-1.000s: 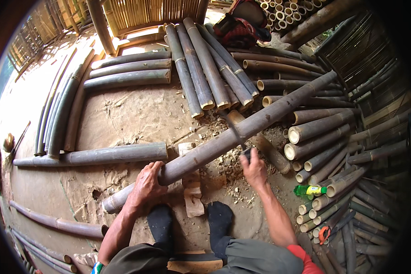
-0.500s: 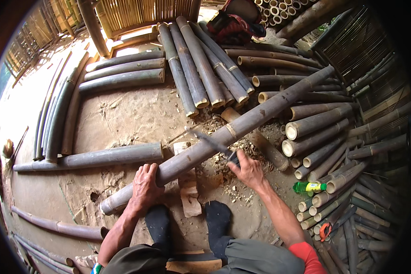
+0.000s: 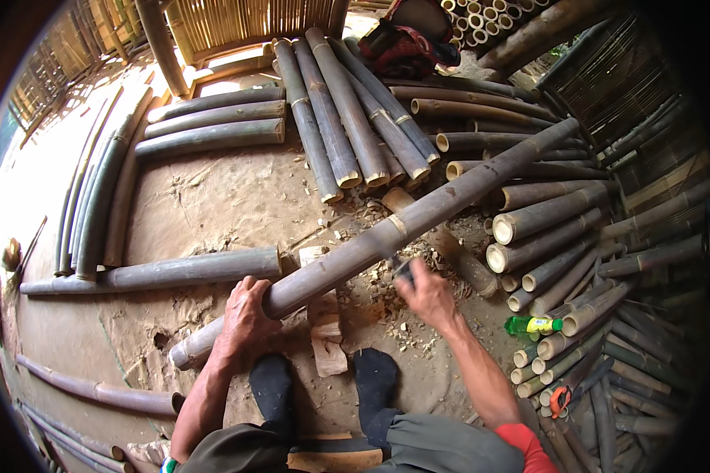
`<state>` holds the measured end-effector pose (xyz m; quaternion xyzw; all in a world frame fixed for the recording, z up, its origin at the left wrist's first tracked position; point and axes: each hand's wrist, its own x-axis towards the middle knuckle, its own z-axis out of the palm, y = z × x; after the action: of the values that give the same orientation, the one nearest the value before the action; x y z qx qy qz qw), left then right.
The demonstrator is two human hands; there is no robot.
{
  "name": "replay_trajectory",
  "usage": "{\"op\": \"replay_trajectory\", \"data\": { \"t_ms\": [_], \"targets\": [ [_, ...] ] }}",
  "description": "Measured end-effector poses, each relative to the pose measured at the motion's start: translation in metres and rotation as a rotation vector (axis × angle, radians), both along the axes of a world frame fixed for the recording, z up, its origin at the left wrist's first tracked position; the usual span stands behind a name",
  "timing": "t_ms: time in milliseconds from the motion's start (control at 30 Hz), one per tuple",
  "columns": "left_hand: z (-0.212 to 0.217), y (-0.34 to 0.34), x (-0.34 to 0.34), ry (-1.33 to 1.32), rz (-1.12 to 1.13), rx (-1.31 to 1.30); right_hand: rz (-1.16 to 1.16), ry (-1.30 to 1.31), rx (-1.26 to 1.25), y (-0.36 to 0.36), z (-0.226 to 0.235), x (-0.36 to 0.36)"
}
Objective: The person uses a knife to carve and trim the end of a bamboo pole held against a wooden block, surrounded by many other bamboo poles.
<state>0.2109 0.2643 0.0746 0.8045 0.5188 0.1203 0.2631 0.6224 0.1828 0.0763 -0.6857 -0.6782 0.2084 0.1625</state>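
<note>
A long grey-brown bamboo pole (image 3: pixel 335 264) slants from lower left to upper right in front of me. My left hand (image 3: pixel 246 309) is closed on it close to its lower end. On the pole's right side, my right hand (image 3: pixel 430 298) is closed round the dark handle of a knife (image 3: pixel 403 270). Little of the blade shows; it is blurred against the pole's near side, just below the pale node ring. Beneath the pole lie a rough wooden block (image 3: pixel 327 335) and a shorter bamboo piece (image 3: pixel 467 264).
Cut bamboo poles (image 3: pixel 355 118) lie at the far side, with more stacked along the right. Another pole (image 3: pixel 158 272) rests at left. Wood chips (image 3: pixel 406 323) litter the ground. A green bottle (image 3: pixel 532 325) and an orange object (image 3: pixel 560 401) lie among the right-hand poles.
The knife blade lay across the top of the pole and now shows only as a short blurred part at its near side. The pole's lower end has shifted slightly left.
</note>
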Motion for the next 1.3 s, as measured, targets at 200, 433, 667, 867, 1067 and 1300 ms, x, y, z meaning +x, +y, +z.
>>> {"op": "replay_trajectory", "data": {
  "t_ms": [200, 433, 667, 867, 1067, 1300],
  "targets": [
    [0.018, 0.010, 0.009, -0.095, -0.037, -0.216, -0.401, 0.026, 0.385, 0.002, -0.028, 0.028],
    [0.016, -0.019, 0.018, 0.080, 0.018, -0.046, -0.362, 0.064, 0.141, -0.004, -0.014, 0.022],
    [-0.015, -0.025, 0.010, 0.101, 0.051, 0.087, 0.021, -0.009, 0.062, -0.014, -0.020, 0.012],
    [0.002, -0.021, 0.013, 0.087, 0.054, 0.068, 0.067, 0.018, 0.187, -0.013, -0.015, -0.012],
    [0.005, -0.020, 0.014, 0.036, 0.073, 0.007, -0.389, 0.116, 0.258, 0.002, -0.008, 0.016],
    [0.013, -0.011, 0.014, -0.004, 0.016, -0.073, -0.485, 0.126, 0.204, 0.001, -0.016, 0.034]
  ]
}}
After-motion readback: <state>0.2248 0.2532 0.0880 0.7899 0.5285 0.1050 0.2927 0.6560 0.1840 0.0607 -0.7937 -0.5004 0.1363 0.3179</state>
